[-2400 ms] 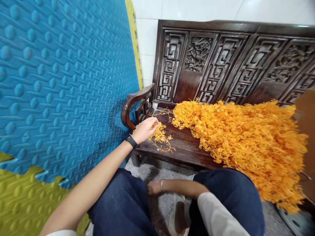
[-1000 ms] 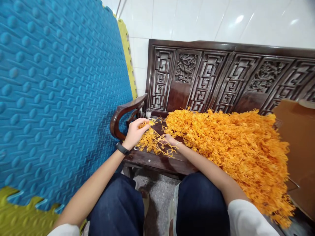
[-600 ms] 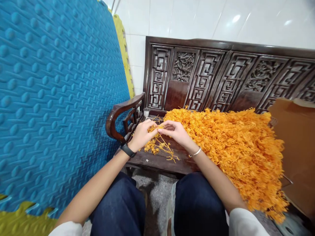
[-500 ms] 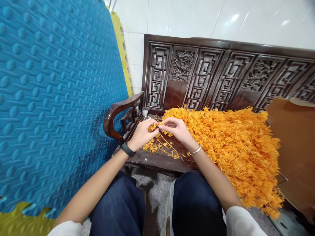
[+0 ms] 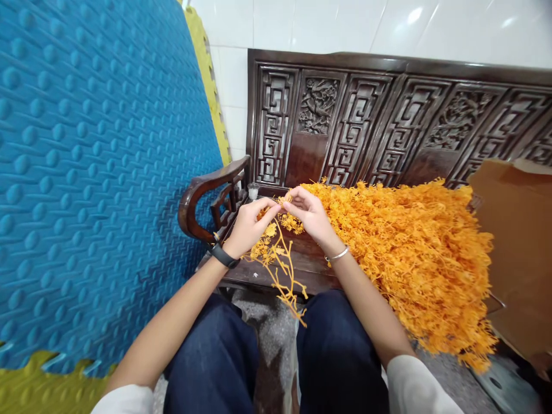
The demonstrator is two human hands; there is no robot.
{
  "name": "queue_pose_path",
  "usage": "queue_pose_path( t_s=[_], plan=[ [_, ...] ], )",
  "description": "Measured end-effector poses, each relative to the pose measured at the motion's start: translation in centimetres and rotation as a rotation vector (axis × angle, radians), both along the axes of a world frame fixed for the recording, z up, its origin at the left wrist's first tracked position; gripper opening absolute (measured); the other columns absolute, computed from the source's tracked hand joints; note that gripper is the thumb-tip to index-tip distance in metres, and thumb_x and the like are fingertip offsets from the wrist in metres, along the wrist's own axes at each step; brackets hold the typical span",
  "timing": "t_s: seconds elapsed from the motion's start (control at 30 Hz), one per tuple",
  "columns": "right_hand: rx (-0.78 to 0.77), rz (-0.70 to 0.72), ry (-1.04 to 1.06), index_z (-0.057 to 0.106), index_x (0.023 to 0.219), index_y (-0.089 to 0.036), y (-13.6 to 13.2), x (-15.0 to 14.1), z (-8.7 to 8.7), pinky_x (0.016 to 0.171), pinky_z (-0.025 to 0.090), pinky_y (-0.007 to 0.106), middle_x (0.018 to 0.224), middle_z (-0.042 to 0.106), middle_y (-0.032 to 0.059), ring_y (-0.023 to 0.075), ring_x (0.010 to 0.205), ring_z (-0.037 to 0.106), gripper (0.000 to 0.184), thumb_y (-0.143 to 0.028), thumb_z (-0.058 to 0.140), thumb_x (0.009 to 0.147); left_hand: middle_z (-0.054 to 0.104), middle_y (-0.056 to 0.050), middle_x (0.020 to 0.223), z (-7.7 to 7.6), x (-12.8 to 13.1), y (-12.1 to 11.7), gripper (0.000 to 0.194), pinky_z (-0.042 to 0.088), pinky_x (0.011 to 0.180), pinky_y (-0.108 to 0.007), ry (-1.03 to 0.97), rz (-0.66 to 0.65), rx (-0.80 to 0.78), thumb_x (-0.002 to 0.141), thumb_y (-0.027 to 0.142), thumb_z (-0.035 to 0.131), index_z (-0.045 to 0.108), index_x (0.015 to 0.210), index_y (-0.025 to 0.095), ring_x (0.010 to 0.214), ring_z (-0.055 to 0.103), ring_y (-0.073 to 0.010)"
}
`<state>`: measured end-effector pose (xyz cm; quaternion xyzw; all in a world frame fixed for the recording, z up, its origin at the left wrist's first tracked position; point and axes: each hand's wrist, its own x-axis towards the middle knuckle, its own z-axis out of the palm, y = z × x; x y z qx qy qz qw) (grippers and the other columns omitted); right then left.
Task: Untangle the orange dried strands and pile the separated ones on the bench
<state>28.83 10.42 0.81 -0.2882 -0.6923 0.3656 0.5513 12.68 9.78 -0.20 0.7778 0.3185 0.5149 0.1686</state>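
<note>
Both hands meet above the bench seat at an orange branched plastic flower stem (image 5: 285, 270). My left hand (image 5: 252, 225) pinches it, thumb and fingers together, with a dark band at the wrist. My right hand (image 5: 311, 215), a silver bangle on its wrist, pinches a small orange piece by the stem's top, close to the left fingertips. Bare branches of the stem hang down past the seat's front edge. Loose orange sprigs (image 5: 261, 250) lie under my left hand. A large heap of orange artificial flowers (image 5: 414, 253) spreads just right of my right hand.
The dark carved wooden bench (image 5: 308, 158) stands against a white tiled wall, its curved armrest (image 5: 192, 210) at left. A small clear cup (image 5: 253, 191) sits at the seat's back corner. Blue foam matting (image 5: 95, 184) rises on the left; brown cardboard (image 5: 517, 253) stands right.
The bare branches, which lay across the seat to the right, now hang lower and nearer to me over the front edge. Both hands stay close together, and the view has shifted slightly.
</note>
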Motion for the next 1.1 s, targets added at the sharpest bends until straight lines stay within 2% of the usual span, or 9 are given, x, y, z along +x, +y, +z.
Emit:
queue_pose_path(
  t_s=[0.23,0.37,0.63,1.1],
  plan=[
    [0.125,-0.147,-0.126,0.053,0.073,-0.019,0.0,0.1,0.3,0.064,0.041,0.027,0.069,0.054,-0.0024,0.0105,0.065,0.05,0.022,-0.038,0.064,0.079,0.065,-0.002,0.078,-0.1,0.5,0.1,0.02,0.04,0.067,-0.024,0.052,-0.008,-0.016,0.089,0.028,0.047,0.063,0.088,0.016,0.07,0.057,-0.0144],
    [0.092,-0.162,-0.118,0.052,0.072,-0.019,1.0,0.1,-0.3,0.061,0.038,0.025,0.067,0.051,-0.0034,0.01,0.062,0.045,0.026,-0.042,0.064,0.077,0.062,0.0,0.072,-0.2,0.9,0.7,0.019,0.038,0.064,-0.024,0.032,0.02,-0.036,0.088,0.027,0.046,0.062,0.086,0.016,0.065,0.054,-0.0141],
    [0.128,-0.222,-0.074,0.05,0.073,-0.019,2.3,-0.2,-1.0,0.066,0.039,0.027,0.07,0.051,-0.0026,0.0115,0.067,0.048,0.026,-0.042,0.061,0.079,0.064,-0.002,0.078,-0.5,1.7,2.0,0.019,0.041,0.071,-0.026,-0.05,-0.007,-0.034,0.087,0.024,0.045,0.061,0.084,0.016,0.074,0.056,-0.0154],
    [-0.024,-0.063,-0.005,0.053,0.07,-0.019,2.4,0.7,-1.3,0.07,0.045,0.029,0.067,0.056,-0.0022,0.0119,0.065,0.055,0.024,-0.037,0.067,0.071,0.071,-0.003,0.086,-0.7,0.7,2.0,0.018,0.047,0.075,-0.028,0.02,-0.1,-0.029,0.086,0.023,0.051,0.068,0.09,0.017,0.08,0.064,-0.0168]
  ],
)
